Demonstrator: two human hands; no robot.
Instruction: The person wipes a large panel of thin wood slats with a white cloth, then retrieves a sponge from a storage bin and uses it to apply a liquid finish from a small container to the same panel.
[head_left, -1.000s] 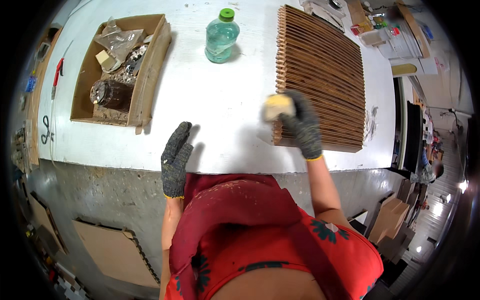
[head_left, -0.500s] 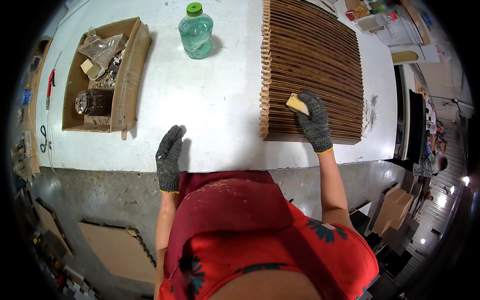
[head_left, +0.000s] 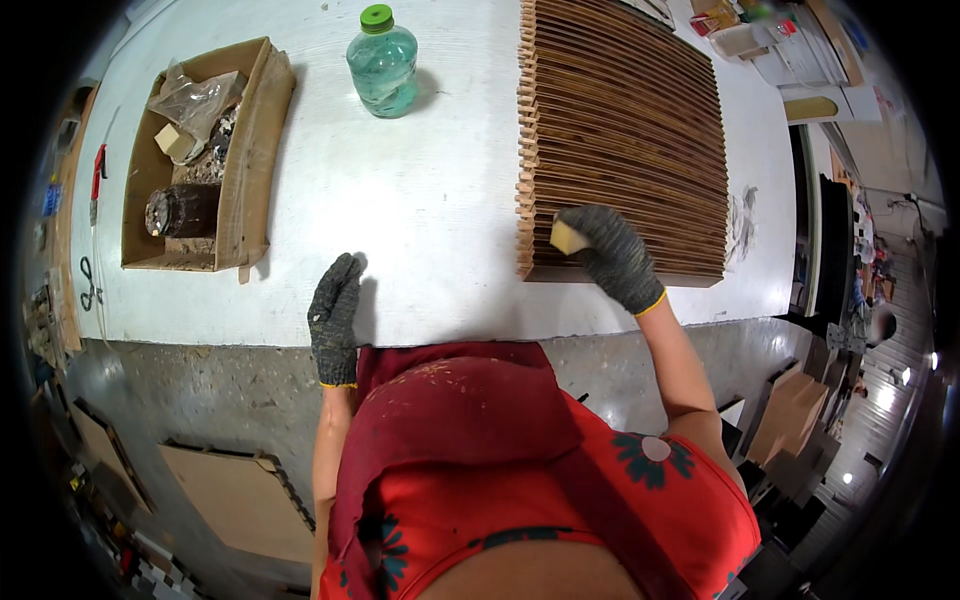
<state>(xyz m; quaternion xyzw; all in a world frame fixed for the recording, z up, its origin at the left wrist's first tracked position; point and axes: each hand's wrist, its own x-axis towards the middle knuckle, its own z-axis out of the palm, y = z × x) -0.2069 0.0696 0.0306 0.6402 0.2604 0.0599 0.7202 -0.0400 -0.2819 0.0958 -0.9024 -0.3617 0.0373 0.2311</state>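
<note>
White worktable point(head_left: 440, 200), grey floor point(head_left: 225, 405);
head view: I see the right hand point(head_left: 612, 258) curled round a yellow sponge point(head_left: 568, 239) at the near left corner of the slatted stack point(head_left: 635, 130); left hand point(head_left: 336, 312) loosely open, empty, over the front edge; white surface spans stack to box point(head_left: 258, 165).

Texts, labels, numbers, signs: none can be read. Far right, red package point(head_left: 712, 21): any print too small to be made out.

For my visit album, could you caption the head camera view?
The gloved right hand holds a yellow block over brown slats; the gloved left hand is at the white table's near edge.
</note>
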